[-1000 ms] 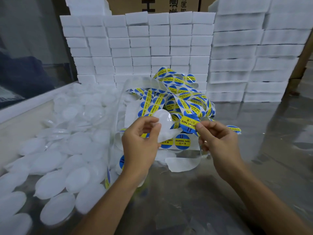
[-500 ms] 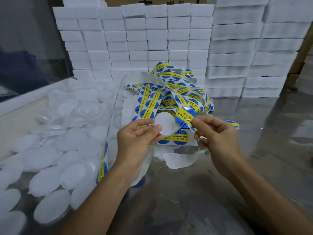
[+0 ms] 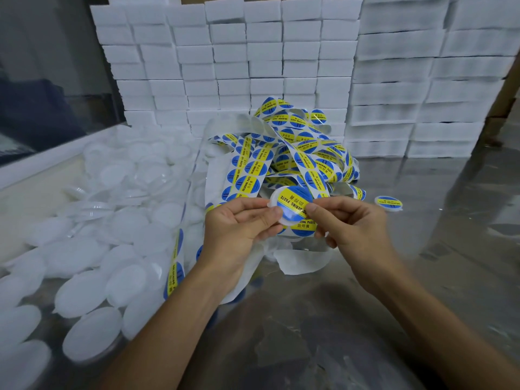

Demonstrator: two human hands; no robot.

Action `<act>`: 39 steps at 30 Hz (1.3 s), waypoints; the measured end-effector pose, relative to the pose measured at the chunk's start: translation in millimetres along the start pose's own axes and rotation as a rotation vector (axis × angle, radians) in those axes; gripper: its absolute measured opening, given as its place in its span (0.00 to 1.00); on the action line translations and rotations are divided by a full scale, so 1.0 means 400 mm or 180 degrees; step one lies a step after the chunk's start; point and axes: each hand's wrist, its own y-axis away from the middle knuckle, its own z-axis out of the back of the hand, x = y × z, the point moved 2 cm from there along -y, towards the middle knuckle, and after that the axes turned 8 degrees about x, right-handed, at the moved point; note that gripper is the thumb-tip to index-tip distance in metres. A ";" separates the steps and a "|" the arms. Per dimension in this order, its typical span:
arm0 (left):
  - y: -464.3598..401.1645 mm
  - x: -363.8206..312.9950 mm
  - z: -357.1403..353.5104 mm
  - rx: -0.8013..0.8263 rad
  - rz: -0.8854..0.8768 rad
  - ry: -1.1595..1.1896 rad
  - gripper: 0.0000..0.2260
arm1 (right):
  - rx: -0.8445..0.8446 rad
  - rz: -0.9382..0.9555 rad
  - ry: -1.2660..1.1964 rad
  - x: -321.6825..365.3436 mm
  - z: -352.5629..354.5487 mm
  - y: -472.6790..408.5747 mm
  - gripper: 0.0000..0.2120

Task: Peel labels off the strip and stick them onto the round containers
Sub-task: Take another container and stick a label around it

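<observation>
Blue-and-yellow label (image 3: 294, 202), pinched by right hand (image 3: 354, 229) onto the container (image 3: 274, 198) pinched in left hand (image 3: 239, 226), risked creasing or landing off-centre.

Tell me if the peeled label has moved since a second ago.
Yes. The label went left, off the strip pile, onto the container gripped by the left hand; the right hand presses its edge.

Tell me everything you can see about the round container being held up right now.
The small round white plastic container is shallow, with a tab on its left rim. It is held tilted, face toward the camera, above the label strip pile. A blue and yellow "soldering paste" label covers most of its face. The left hand pinches its left edge; the right hand pinches the label's right edge.
</observation>
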 end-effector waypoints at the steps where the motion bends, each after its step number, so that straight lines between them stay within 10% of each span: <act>1: 0.001 0.000 -0.001 0.0023 0.0002 -0.0012 0.12 | 0.0015 0.0017 -0.0001 0.000 -0.001 0.000 0.01; 39: 0.004 -0.004 -0.005 0.0236 -0.0221 -0.0430 0.10 | 0.0003 -0.0038 0.0208 -0.014 0.007 -0.006 0.02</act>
